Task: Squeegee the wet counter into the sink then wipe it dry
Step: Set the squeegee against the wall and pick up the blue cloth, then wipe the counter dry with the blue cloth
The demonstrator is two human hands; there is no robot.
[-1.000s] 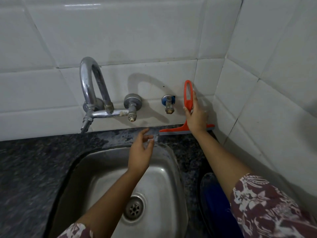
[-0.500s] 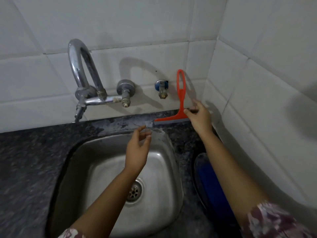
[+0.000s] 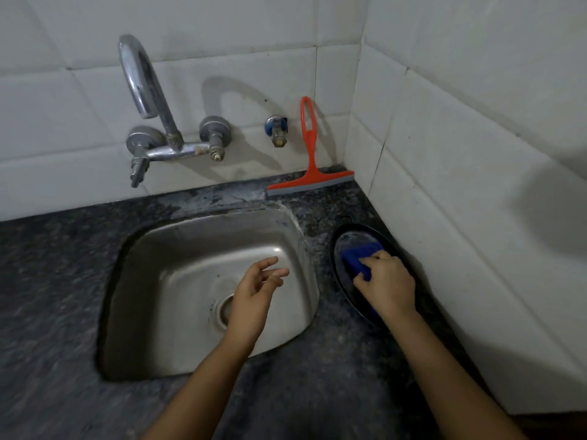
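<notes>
An orange squeegee (image 3: 309, 154) leans upright against the back wall tiles, its grey blade on the dark granite counter (image 3: 47, 281) behind the steel sink (image 3: 178, 258). No hand touches it. My right hand (image 3: 386, 285) grips a blue cloth (image 3: 357, 258) lying in a dark oval dish (image 3: 344, 236) to the right of the sink. My left hand (image 3: 254, 296) hovers over the sink basin with its fingers relaxed and holds nothing.
A chrome tap (image 3: 143, 90) with two valves is fixed to the back wall above the sink, and a small blue-capped valve (image 3: 276, 130) sits beside the squeegee. White tiled walls meet in a corner at the right. The drain (image 3: 224, 311) lies partly under my left hand.
My right hand let go of the squeegee, which stays leaning on the wall, and came down to grip the blue cloth in the dish. My left hand drew back over the basin.
</notes>
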